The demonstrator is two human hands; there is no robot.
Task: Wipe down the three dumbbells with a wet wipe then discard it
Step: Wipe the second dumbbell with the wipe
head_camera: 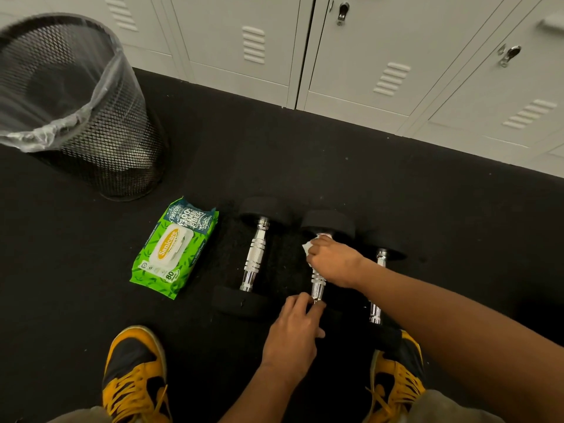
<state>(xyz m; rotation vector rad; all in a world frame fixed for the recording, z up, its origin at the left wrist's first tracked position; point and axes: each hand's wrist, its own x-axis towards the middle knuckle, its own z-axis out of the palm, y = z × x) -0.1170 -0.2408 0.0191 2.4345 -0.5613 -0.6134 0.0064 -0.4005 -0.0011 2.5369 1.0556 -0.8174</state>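
Observation:
Three dumbbells with black ends and chrome handles lie side by side on the black floor. The left dumbbell lies untouched. On the middle dumbbell, my right hand grips a white wet wipe around the upper part of the handle. My left hand rests on that dumbbell's near end, fingertips touching the lower handle. The right dumbbell is partly hidden under my right forearm.
A green pack of wet wipes lies left of the dumbbells. A black mesh bin with a clear liner stands at the far left. Grey lockers line the back. My yellow and black shoes are at the bottom.

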